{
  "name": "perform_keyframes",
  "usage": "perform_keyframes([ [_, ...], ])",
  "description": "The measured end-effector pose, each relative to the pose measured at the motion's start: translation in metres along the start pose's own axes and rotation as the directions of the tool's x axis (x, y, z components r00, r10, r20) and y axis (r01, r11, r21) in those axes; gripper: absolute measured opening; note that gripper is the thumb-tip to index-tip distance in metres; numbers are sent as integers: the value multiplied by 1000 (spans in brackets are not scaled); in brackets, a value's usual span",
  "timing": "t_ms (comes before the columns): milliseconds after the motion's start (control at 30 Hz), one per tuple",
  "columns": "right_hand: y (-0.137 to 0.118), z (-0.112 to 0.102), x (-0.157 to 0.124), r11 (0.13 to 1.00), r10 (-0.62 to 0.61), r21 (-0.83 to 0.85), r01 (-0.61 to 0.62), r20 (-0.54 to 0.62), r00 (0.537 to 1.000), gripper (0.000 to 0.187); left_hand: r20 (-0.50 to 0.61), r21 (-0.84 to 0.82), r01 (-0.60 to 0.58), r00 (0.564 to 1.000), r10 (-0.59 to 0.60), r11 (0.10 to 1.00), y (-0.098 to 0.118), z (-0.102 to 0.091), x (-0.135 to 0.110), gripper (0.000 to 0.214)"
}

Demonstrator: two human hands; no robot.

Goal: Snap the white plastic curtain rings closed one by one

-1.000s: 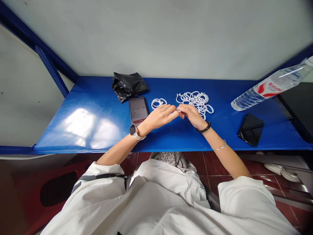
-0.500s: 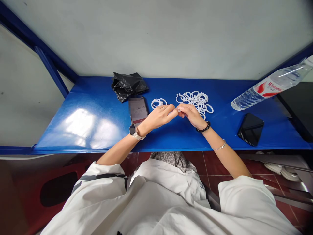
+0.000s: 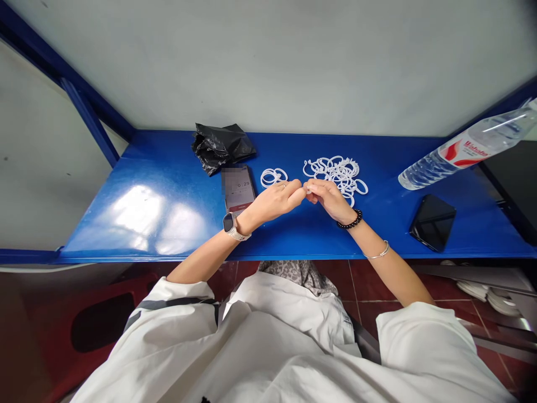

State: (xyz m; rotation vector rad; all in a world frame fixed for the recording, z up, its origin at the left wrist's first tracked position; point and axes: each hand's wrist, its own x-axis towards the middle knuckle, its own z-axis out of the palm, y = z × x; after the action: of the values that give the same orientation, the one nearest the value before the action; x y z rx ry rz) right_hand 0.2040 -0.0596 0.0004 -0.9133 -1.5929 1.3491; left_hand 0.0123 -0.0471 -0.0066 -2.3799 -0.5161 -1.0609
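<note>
Over the blue tabletop my left hand [image 3: 280,200] and my right hand [image 3: 328,198] meet at the fingertips. Both are closed in a pinch on a small white plastic ring [image 3: 309,191], most of which the fingers hide. Just beyond my right hand lies a tangled pile of white plastic rings [image 3: 335,166], partly covered by that hand. A smaller group of white rings [image 3: 273,177] sits behind my left hand.
A lit phone [image 3: 240,187] lies left of my left hand, with a crumpled black plastic bag [image 3: 224,146] behind it. At the right are a dark phone [image 3: 433,222] and a water bottle [image 3: 457,150]. The blue table's [image 3: 126,235] front edge runs before my body.
Both hands stay together at almost the same spot. The fingers of my left hand have curled slightly more. The whole view has shifted a little.
</note>
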Motion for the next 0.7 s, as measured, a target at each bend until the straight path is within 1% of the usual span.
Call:
perform_keyframes([
  [100,-1,2,-1,1000,24,8,-24,-9,1000,33,9,-33,12,1000,-12,999,0,0,0,28],
  [267,-3,4,-2,999,26,46,-26,-10,1000,31,15,-52,22,1000,-22,998,0,0,-2,26],
  [433,-7,7,-1,995,66,78,-63,-31,997,36,154,-161,118,984,-93,980,-4,0,-5,13],
  [500,-8,7,-1,992,81,101,-77,-44,996,39,171,-144,144,978,-119,979,-6,-1,-4,9],
  [633,-7,7,0,987,97,135,-86,-79,992,39,124,-62,139,984,-131,988,-6,-3,-1,13],
  [700,-7,7,0,986,98,140,-86,-84,992,39,129,-56,148,982,-140,987,-6,-5,0,15],
])
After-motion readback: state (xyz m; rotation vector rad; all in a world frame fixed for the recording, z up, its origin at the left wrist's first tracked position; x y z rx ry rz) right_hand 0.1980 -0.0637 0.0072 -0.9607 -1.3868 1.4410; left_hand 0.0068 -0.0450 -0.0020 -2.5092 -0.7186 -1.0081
